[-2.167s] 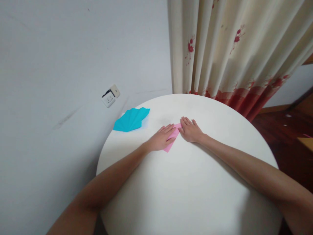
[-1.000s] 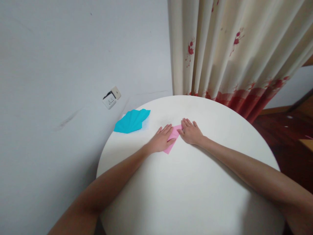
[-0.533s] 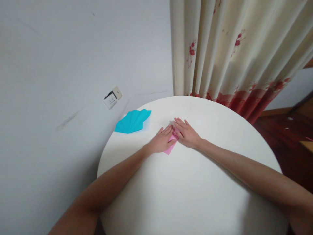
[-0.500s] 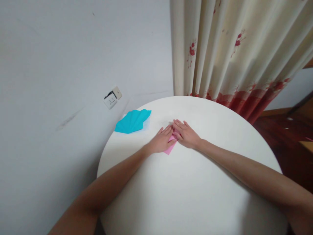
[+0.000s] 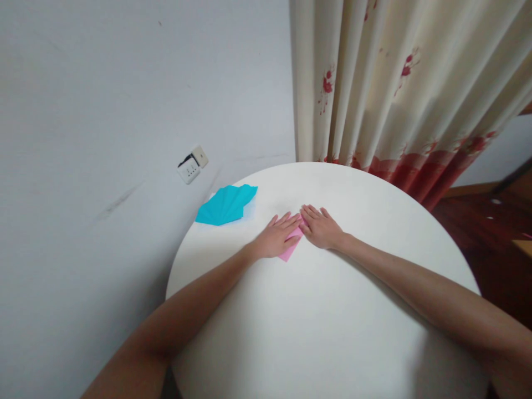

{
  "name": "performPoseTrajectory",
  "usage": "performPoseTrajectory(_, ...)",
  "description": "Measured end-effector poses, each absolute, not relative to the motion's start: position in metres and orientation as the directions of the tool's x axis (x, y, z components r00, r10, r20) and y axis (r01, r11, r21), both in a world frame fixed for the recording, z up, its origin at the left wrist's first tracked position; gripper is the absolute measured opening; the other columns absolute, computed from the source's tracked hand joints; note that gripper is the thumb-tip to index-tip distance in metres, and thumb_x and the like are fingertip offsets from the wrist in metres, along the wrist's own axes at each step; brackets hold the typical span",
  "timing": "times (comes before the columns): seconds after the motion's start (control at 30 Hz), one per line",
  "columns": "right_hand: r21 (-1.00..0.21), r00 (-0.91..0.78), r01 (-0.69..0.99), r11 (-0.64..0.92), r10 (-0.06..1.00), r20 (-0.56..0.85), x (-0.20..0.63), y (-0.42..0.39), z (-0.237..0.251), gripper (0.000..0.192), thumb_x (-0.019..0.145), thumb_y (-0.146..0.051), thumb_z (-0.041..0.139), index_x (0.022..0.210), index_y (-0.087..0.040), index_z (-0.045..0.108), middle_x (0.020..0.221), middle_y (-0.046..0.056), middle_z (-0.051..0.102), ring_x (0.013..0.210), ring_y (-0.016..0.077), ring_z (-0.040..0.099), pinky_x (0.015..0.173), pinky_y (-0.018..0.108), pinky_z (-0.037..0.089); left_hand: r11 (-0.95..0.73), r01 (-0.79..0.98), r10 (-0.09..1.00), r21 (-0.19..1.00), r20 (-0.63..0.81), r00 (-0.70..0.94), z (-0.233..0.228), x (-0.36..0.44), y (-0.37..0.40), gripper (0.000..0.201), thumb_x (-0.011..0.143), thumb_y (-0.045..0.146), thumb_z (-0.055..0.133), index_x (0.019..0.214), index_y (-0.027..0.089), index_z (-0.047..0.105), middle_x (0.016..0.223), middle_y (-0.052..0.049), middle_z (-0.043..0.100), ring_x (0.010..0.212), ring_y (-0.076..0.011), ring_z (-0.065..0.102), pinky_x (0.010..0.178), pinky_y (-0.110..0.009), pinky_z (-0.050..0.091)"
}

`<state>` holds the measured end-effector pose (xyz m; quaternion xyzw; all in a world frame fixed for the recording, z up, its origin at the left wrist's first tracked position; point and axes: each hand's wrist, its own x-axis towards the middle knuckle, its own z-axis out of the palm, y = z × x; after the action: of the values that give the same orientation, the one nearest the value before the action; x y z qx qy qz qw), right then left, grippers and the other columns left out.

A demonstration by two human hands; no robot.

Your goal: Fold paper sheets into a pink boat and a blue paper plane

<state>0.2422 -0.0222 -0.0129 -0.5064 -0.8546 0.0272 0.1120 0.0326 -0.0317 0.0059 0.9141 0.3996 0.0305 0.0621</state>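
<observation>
Round white table (image 5: 332,332) set against a pale grey wall (image 5: 103,111). The left hand (image 5: 276,238) and right hand (image 5: 322,228) lie flat, palms down and fingers extended, pressing a folded pink paper sheet (image 5: 291,250) onto the tabletop; neither hand is closed around it. The fingertips of both hands meet over the sheet, so that only a pointed near corner shows between them. Farther left, near the table's edge and well apart from the hands, lies a pleated turquoise paper fan (image 5: 226,204). Beyond: a white wall socket (image 5: 192,164) and a cream curtain with red flowers (image 5: 394,94).
</observation>
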Motion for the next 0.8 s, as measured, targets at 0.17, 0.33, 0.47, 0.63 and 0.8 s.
performPoseTrajectory(0.17, -0.154, -0.411, 0.887, 0.435, 0.896, 0.168, 0.246, -0.020, -0.014, 0.064, 0.103, -0.044, 0.022, 0.154, -0.007, 0.032, 0.162, 0.014, 0.028, 0.150, 0.0273, 0.023, 0.120, 0.053, 0.021, -0.686, 0.717, 0.724, 0.120, 0.014, 0.690, 0.002, 0.031, -0.030, 0.058, 0.105, 0.051, 0.026, 0.158, 0.028, 0.023, 0.164, -0.003, 0.024, 0.154, -0.0252, 0.014, 0.122, -0.053, 0.014)
performPoseTrajectory(0.33, -0.160, -0.389, 0.894, 0.418, 0.903, 0.183, 0.246, -0.019, -0.015, 0.062, 0.103, -0.044, 0.025, 0.153, -0.008, 0.033, 0.161, 0.015, 0.030, 0.150, 0.0277, 0.024, 0.120, 0.052, 0.020, -0.692, 0.712, 0.718, 0.115, 0.018, 0.695, 0.000, 0.031, -0.028, 0.058, 0.104, 0.051, 0.026, 0.158, 0.030, 0.023, 0.165, -0.003, 0.023, 0.154, -0.0247, 0.013, 0.122, -0.052, 0.013)
performPoseTrajectory(0.47, -0.173, -0.293, 0.928, 0.331, 0.933, 0.208, 0.248, -0.020, -0.016, 0.059, 0.102, -0.039, 0.026, 0.150, -0.006, 0.036, 0.159, 0.019, 0.033, 0.149, 0.0303, 0.027, 0.119, 0.054, 0.020, -0.687, 0.716, 0.721, 0.123, -0.003, 0.692, 0.002, 0.031, -0.028, 0.058, 0.104, 0.052, 0.026, 0.158, 0.030, 0.022, 0.165, -0.003, 0.022, 0.154, -0.0254, 0.013, 0.122, -0.052, 0.012)
performPoseTrajectory(0.63, -0.219, -0.150, 0.954, 0.204, 0.959, 0.238, 0.253, -0.016, -0.015, 0.057, 0.100, -0.028, 0.028, 0.150, -0.003, 0.035, 0.159, 0.022, 0.032, 0.149, 0.0330, 0.027, 0.117, 0.058, 0.022, -0.687, 0.715, 0.719, 0.127, -0.016, 0.694, 0.004, 0.032, -0.030, 0.057, 0.105, 0.050, 0.025, 0.159, 0.030, 0.020, 0.166, -0.002, 0.019, 0.154, -0.0257, 0.013, 0.122, -0.053, 0.011)
performPoseTrajectory(0.8, -0.260, -0.315, 0.874, 0.412, 0.885, 0.343, 0.252, -0.013, -0.010, 0.059, 0.097, -0.020, 0.028, 0.154, -0.004, 0.030, 0.163, 0.015, 0.024, 0.152, 0.0238, 0.019, 0.122, 0.047, 0.019, -0.694, 0.709, 0.713, 0.127, -0.012, 0.701, 0.002, 0.031, -0.029, 0.058, 0.105, 0.052, 0.024, 0.158, 0.029, 0.021, 0.165, -0.003, 0.021, 0.154, -0.0257, 0.013, 0.122, -0.054, 0.011)
